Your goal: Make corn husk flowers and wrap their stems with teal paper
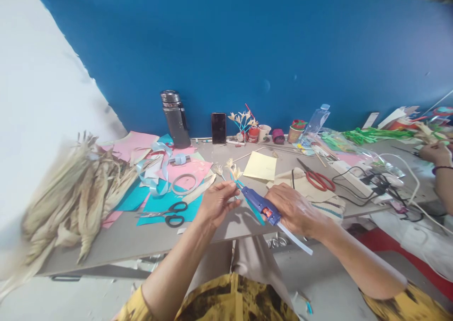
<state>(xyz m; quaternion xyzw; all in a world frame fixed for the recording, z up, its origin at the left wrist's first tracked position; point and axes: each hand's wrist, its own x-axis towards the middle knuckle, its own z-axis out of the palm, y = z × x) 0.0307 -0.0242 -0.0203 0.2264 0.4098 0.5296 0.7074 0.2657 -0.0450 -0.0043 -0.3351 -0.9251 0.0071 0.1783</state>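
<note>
My left hand [218, 203] pinches the stem of a small pale husk flower [233, 169] just above the table's front edge. Blue wrapping shows on the stem beside my fingertips. In my right hand [295, 207] is a blue glue gun [260, 204], with a white glue stick [295, 238] poking out of its back end. The gun's nozzle points at the stem by my left fingers; whether it touches cannot be made out. A blue strip hangs below the gun. Black-handled scissors [173, 213] lie on blue paper [152, 212] left of my left hand.
Dried corn husks [74, 193] are heaped at left. Behind stand a flask [175, 122], a phone [218, 128] and finished flowers [244, 120]. Red-handled scissors [318, 179] lie on cloth at right, near a power strip [357, 179] with cords. Another person's hand [435, 153] works at far right.
</note>
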